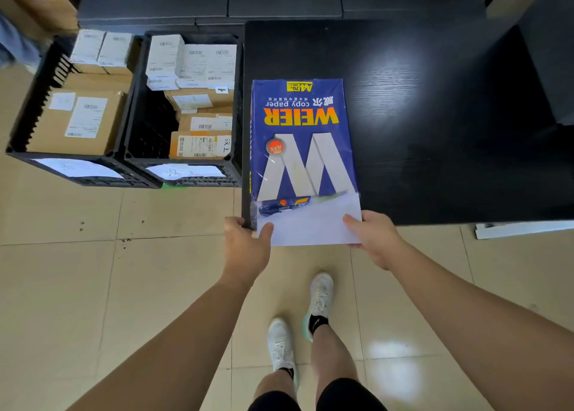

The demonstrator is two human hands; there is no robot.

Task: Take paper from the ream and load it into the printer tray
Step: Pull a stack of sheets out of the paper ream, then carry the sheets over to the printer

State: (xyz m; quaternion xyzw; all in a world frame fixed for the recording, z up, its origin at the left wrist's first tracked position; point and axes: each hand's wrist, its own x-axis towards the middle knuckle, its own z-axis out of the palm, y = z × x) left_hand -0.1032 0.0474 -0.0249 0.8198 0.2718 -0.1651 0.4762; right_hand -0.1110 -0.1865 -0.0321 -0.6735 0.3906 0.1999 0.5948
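Note:
A blue ream of copy paper (302,137) lies flat on the left part of a black table (435,115), its torn-open end toward me. White sheets (310,227) stick out of that open end past the table's front edge. My left hand (247,246) grips the near left corner of the sheets, thumb on top. My right hand (371,236) holds the near right corner the same way. No printer or tray is in view.
Two black plastic crates (130,149) full of cardboard parcels stand on the tiled floor left of the table. A dark cabinet front runs along the back. My feet in white shoes (320,298) stand on the tiles in front of the table.

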